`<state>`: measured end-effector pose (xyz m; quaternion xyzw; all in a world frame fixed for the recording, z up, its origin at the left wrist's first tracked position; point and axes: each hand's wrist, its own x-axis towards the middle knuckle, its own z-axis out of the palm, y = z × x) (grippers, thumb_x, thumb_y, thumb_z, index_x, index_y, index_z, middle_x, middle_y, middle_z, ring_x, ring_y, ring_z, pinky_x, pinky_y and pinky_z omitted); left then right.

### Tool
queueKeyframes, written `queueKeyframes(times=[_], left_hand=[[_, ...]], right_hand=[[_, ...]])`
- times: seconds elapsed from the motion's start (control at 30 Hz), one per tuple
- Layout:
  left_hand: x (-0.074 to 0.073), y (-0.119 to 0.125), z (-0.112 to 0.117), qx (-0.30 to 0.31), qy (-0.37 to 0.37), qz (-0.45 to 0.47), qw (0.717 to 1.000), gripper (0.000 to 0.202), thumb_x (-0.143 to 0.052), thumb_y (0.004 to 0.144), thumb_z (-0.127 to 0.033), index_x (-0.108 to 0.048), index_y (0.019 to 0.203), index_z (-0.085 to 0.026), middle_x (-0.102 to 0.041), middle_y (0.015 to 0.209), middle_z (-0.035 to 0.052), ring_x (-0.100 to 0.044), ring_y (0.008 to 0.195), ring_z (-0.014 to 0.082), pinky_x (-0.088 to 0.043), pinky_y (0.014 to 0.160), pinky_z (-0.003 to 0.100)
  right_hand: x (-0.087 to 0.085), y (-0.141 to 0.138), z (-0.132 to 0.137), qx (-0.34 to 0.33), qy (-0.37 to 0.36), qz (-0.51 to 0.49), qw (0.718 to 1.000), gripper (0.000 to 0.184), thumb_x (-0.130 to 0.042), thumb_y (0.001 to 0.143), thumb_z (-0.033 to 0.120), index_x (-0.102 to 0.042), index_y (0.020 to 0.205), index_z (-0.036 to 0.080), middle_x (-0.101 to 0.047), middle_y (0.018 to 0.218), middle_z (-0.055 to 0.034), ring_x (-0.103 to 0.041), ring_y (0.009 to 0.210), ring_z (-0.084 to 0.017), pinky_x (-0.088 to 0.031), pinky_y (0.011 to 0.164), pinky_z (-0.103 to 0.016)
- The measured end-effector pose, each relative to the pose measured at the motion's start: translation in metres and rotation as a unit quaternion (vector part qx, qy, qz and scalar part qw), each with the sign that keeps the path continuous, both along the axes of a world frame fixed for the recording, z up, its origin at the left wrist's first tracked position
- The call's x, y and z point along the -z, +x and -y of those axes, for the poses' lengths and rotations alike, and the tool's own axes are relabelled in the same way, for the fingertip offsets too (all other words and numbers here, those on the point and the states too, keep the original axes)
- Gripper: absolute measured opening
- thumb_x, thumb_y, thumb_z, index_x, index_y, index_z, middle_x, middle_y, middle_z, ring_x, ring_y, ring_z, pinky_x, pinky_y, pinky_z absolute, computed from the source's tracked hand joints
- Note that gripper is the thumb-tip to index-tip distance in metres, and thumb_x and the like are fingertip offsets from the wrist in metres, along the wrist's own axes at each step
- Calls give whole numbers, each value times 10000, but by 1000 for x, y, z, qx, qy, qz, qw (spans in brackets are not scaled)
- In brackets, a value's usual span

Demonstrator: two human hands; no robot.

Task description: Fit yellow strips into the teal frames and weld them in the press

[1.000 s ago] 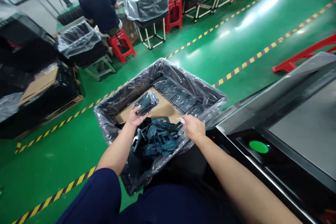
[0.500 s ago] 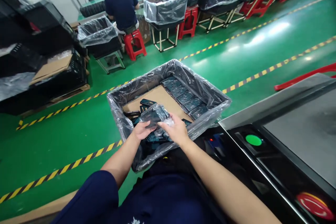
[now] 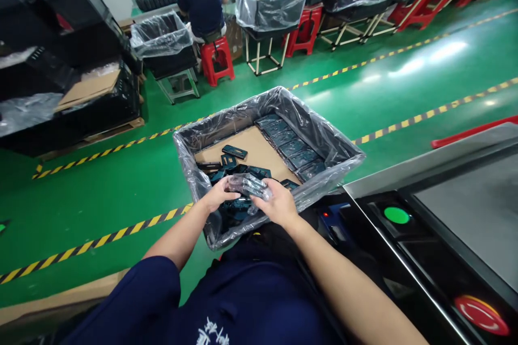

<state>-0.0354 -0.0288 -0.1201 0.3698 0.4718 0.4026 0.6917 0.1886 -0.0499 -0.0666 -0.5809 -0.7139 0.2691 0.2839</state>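
Observation:
Between my two hands is a dark flat part in a clear plastic bag [image 3: 247, 184], held over the near side of a lined bin. My left hand [image 3: 218, 194] grips its left end, thumb on top. At the other end, my right hand [image 3: 278, 202] pinches the crumpled plastic. Several loose dark plastic parts [image 3: 234, 151] lie in the bin under and beyond my hands, partly hidden by them. Bagged parts [image 3: 292, 143] sit in a row along the bin's right side, on a cardboard sheet [image 3: 259, 145].
The bin [image 3: 190, 164] has a clear plastic liner over its rim. To the right stands a machine with a green button [image 3: 396, 215] and a red emergency stop button [image 3: 481, 315]. Beyond the taped floor lines, two people sit on red stools [image 3: 217, 61] near other lined bins [image 3: 271, 2].
The bagged part has tilted flatter and now shows its narrow side. My hands still hold both ends. The whole view has shifted slightly, with the bin appearing a little further right.

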Motion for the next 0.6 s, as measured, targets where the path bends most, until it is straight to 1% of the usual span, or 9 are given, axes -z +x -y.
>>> queueKeyframes(times=[0.07, 0.1, 0.17, 0.23, 0.3, 0.37, 0.4, 0.5, 0.6], left_hand=[[-7, -5, 4, -5, -1, -45, 999, 874, -909, 460, -135, -583, 1269, -197, -611, 1230, 126, -588, 1105, 259, -384, 1040, 442], [-11, -6, 6, -16, 27, -76, 997, 913, -918, 434, -144, -578, 1280, -207, -566, 1280, 132, -559, 1146, 276, -376, 1048, 442], [-22, -4, 11, -29, 130, -150, 980, 937, -926, 424, -194, -580, 1294, -228, -490, 1342, 129, -503, 1200, 299, -364, 1061, 423], [-32, 4, 16, -36, 226, -221, 948, 896, -916, 476, -272, -579, 1305, -232, -508, 1275, 118, -504, 1152, 294, -375, 1045, 403], [-39, 15, 19, -58, 270, -268, 923, 803, -890, 543, -327, -593, 1281, -218, -566, 1093, 93, -534, 1019, 265, -395, 998, 383], [-41, 25, 22, -87, 280, -286, 912, 631, -851, 618, -350, -635, 1193, -207, -576, 922, 59, -534, 884, 231, -407, 935, 356], [-40, 30, 22, -96, 279, -288, 911, 531, -824, 660, -355, -652, 1140, -207, -573, 870, 47, -527, 835, 217, -410, 902, 344], [-36, 37, 23, -98, 270, -285, 914, 285, -731, 768, -357, -666, 1007, -216, -596, 826, 39, -518, 764, 194, -407, 815, 322], [-34, 37, 21, -94, 270, -300, 910, 146, -667, 821, -362, -660, 860, -222, -609, 797, 36, -514, 728, 185, -396, 759, 314]], right_hand=[[-1, 0, 3, -20, 5, 48, 999, 377, -703, 761, 361, -629, 1097, 210, -674, 1056, -66, -644, 937, -245, -505, 807, -333], [-1, 0, 4, -26, 3, 67, 997, 373, -706, 765, 356, -628, 1101, 214, -673, 1066, -67, -644, 944, -249, -506, 798, -331], [-1, -2, 5, -28, 0, 92, 995, 378, -712, 772, 355, -622, 1114, 218, -671, 1076, -64, -644, 948, -253, -505, 782, -326], [0, -5, 6, -24, 2, 105, 994, 389, -711, 779, 351, -612, 1131, 219, -668, 1089, -59, -643, 953, -253, -500, 773, -320], [1, -8, 6, -18, 5, 116, 993, 386, -703, 788, 352, -605, 1136, 219, -668, 1087, -56, -641, 951, -249, -494, 766, -310], [2, -11, 6, -10, 3, 127, 992, 369, -690, 799, 364, -603, 1127, 220, -670, 1067, -54, -639, 947, -244, -486, 764, -302], [2, -11, 7, -7, 2, 132, 991, 361, -684, 806, 372, -602, 1123, 221, -670, 1060, -54, -638, 947, -241, -483, 763, -298], [4, -11, 7, -8, 1, 143, 990, 361, -680, 817, 381, -596, 1129, 219, -666, 1061, -54, -635, 945, -235, -475, 758, -292], [7, -9, 8, -15, 4, 155, 988, 370, -681, 822, 382, -591, 1144, 222, -665, 1053, -49, -635, 937, -234, -471, 743, -291]])
